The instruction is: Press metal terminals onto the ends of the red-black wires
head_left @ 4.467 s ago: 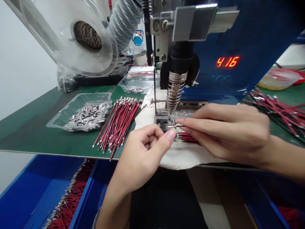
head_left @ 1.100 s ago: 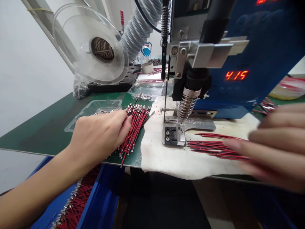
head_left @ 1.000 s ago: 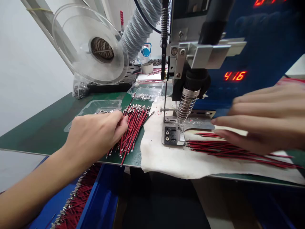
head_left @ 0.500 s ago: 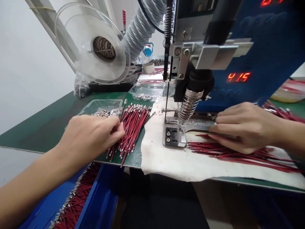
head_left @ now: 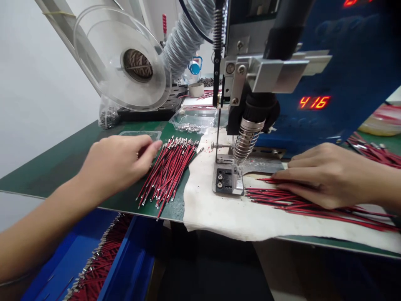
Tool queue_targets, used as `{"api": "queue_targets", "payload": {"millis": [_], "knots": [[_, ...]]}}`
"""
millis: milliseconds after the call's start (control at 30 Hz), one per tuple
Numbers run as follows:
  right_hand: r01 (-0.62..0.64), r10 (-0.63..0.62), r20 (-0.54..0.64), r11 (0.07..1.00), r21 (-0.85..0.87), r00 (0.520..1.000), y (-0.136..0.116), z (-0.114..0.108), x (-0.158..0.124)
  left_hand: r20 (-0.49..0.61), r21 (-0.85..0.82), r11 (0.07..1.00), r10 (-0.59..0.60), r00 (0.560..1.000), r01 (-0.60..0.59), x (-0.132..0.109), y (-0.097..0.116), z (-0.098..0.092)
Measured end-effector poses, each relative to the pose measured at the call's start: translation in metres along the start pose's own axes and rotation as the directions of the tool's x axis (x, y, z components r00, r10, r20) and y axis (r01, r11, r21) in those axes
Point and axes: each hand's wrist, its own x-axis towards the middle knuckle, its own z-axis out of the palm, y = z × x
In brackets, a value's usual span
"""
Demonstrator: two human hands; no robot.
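My left hand (head_left: 117,163) is over the clear plastic tray (head_left: 150,134) of small metal parts, covering most of it. Its thumb and index finger come together, and whatever lies between them is hidden. Beside it on the green table is a pile of red-and-black wires (head_left: 173,167), with metal caps at their far ends. On the right, my right hand (head_left: 322,175) pinches a red-and-black wire (head_left: 265,180) whose end points toward the machine's metal fixture (head_left: 228,179). Below those fingers, more loose red-and-black wires (head_left: 288,200) lie on the white cloth (head_left: 225,217).
A spring-wrapped soldering head (head_left: 249,136) hangs above the fixture, before a blue machine (head_left: 351,75) reading 416. Another clear tray (head_left: 194,119) stands behind. A transparent reel (head_left: 122,58) is at upper left. A blue bin (head_left: 115,259) with capped wires sits below the table edge.
My left hand has shifted left and up from the wire pile. A capped wire upright beside its fingers is gone from there. My right hand has moved slightly down; the display went from 415 to 416.
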Motion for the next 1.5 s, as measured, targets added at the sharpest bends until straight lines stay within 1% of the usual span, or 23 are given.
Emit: {"api": "queue_targets", "payload": {"millis": [33,100,233,333,467,600,667,800,900,1000,1067,1200,1333,1400,1500], "knots": [[-0.008,0.008,-0.002,1.000,0.011,1.000,0.000,0.000,0.001,-0.009,-0.033,0.999,-0.034,0.999,0.034,0.001,-0.004,-0.001],[-0.023,0.024,-0.012,0.999,0.029,1.000,0.000,0.000,0.001,0.015,-0.083,0.994,-0.073,0.997,0.074,0.005,-0.014,-0.001],[-0.026,0.027,-0.046,0.999,0.021,0.999,0.000,0.001,0.000,0.114,-0.143,0.987,-0.059,0.992,0.076,0.013,-0.034,0.005],[-0.015,0.017,-0.070,1.000,0.020,0.997,-0.001,0.002,0.001,0.123,-0.149,0.986,-0.051,0.991,0.070,0.019,-0.039,0.008],[-0.021,0.022,-0.127,1.000,0.011,0.992,-0.003,0.003,0.004,0.126,-0.138,0.990,-0.003,0.992,0.020,0.024,-0.038,0.009],[-0.038,0.038,-0.159,0.999,0.004,0.987,-0.005,0.006,0.006,0.080,-0.087,0.995,0.048,0.996,-0.041,0.027,-0.040,0.018],[-0.056,0.057,-0.159,0.998,0.012,0.986,-0.005,0.008,0.004,0.083,-0.059,0.998,0.017,0.996,-0.013,0.029,-0.043,0.025],[-0.101,0.105,-0.199,0.994,0.032,0.974,-0.007,0.010,0.002,0.089,0.018,1.000,-0.023,0.996,0.022,0.035,-0.046,0.035],[-0.120,0.130,-0.219,0.991,0.060,0.967,-0.010,0.013,0.002,0.091,0.037,0.999,-0.030,0.995,0.026,0.034,-0.044,0.034],[-0.118,0.137,-0.237,0.989,0.091,0.962,-0.011,0.016,0.004,0.106,-0.003,0.999,0.040,0.994,-0.040,0.029,-0.040,0.028],[-0.121,0.142,-0.251,0.988,0.096,0.958,-0.012,0.017,0.005,0.102,-0.009,0.999,0.055,0.993,-0.054,0.026,-0.038,0.026],[-0.131,0.144,-0.273,0.989,0.065,0.951,-0.013,0.015,0.007,0.101,-0.019,0.999,0.043,0.994,-0.041,0.025,-0.037,0.025],[-0.135,0.142,-0.278,0.990,0.044,0.950,-0.015,0.016,0.008,0.117,-0.033,0.999,0.000,0.993,0.004,0.027,-0.036,0.026],[-0.133,0.140,-0.272,0.990,0.045,0.952,-0.016,0.016,0.009,0.114,-0.046,0.999,0.004,0.993,0.001,0.029,-0.035,0.027],[-0.116,0.129,-0.257,0.991,0.065,0.958,-0.016,0.017,0.010,0.130,-0.071,0.997,-0.033,0.991,0.042,0.030,-0.036,0.027]]}}
